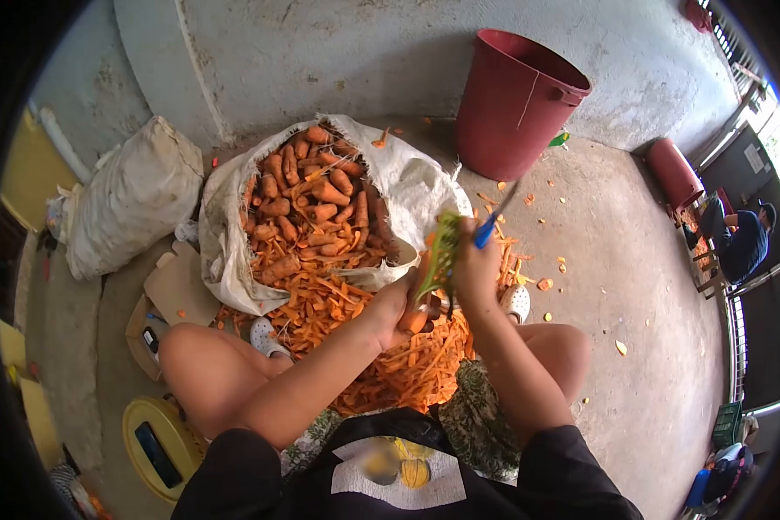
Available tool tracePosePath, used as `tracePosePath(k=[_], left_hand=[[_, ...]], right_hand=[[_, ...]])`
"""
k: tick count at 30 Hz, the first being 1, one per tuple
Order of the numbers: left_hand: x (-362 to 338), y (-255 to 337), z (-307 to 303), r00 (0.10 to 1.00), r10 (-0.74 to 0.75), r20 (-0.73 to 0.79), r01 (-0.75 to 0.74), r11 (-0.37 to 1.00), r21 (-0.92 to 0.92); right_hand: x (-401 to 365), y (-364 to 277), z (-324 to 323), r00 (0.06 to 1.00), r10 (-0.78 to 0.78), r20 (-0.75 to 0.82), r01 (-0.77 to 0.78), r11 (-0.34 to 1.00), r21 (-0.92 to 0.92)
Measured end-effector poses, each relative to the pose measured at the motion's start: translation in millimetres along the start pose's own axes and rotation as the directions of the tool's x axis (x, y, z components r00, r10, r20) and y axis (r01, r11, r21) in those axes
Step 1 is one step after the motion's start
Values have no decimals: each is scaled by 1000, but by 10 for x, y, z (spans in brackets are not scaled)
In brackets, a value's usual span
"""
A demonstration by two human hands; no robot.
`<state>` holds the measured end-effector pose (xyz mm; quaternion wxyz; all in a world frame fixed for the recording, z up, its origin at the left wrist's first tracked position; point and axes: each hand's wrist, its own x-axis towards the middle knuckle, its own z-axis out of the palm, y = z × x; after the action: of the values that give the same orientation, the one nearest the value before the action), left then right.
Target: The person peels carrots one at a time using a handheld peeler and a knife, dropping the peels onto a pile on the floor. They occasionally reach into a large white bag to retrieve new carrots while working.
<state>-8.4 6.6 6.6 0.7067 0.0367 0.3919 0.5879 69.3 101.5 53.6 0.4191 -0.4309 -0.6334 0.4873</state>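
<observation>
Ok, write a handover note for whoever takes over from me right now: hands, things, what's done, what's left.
Left hand: grip shut on a carrot, held over the peel pile.
Right hand: grip shut on the peeler, its green head at the carrot.
Open sack of carrots lies just ahead; red bucket beyond it, to the right.
Done: the peel pile is large, spread between the feet.
Left: the sack is heaped with carrots.

A dark red bucket (518,104) stands on the concrete floor (641,295) against a pale wall (364,52). At far left a full, closed white sack (130,195) lies beside flattened cardboard (178,286). A person in blue (741,243) sits at far right.
</observation>
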Motion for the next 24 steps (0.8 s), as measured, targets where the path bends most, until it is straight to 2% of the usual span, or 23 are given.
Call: tracePosePath(k=[1,2,3,5,8,9,10,11,13,14,16,17,19,20,21,23,24], left_hand=[[-20,-1,14,1000,-1,1,1,1000,1],[-45,-6,33,998,27,54,-23,997,-73],[-56,-10,43,993,59,103,-43,988,-148],[-12,-31,-3,990,72,124,-50,984,-170],[42,-60,-86,972,119,203,-95,988,-125],[35,-35,-100,974,49,221,-54,998,18],[-28,19,-29,973,-23,229,-15,987,161],[-147,-42,98,991,-82,105,72,993,97],[-170,-83,110,974,-55,218,25,990,135],[-167,-60,87,975,-54,216,25,990,136],[-142,-2,5,930,-84,358,54,994,94],[-122,6,-24,930,-85,357,54,994,95],[-51,20,-67,958,-10,288,35,996,-80],[-3,3,-95,976,-10,217,33,994,-101],[-22,23,-52,976,-10,217,33,994,-102],[-79,79,63,1000,18,-1,-19,999,-40],[111,-9,-101,1000,22,8,-22,998,-61]], right_hand=[[-91,18,53,997,-69,24,70,996,-56],[-167,38,103,998,-20,59,20,1000,-4],[-192,96,124,986,-167,25,169,978,-126],[-167,130,129,997,-79,-2,77,978,-193],[-57,205,135,988,-150,-25,139,959,-249],[46,229,104,988,-150,-28,138,958,-252],[215,246,44,984,-131,-124,96,961,-258],[380,282,-36,970,-112,-217,53,964,-260],[714,479,-248,913,-155,-377,58,965,-255],[808,469,-347,914,-153,-377,58,966,-252],[881,400,-458,886,32,-462,-40,999,-8],[856,406,-449,886,33,-462,-41,999,-7],[679,227,-336,937,28,-348,-19,999,28],[570,211,-263,967,-34,-251,45,998,38],[446,208,-174,981,-28,-192,36,999,36],[98,-6,-32,999,-6,-34,7,999,33],[-2,-28,29,999,-32,7,32,997,73]])
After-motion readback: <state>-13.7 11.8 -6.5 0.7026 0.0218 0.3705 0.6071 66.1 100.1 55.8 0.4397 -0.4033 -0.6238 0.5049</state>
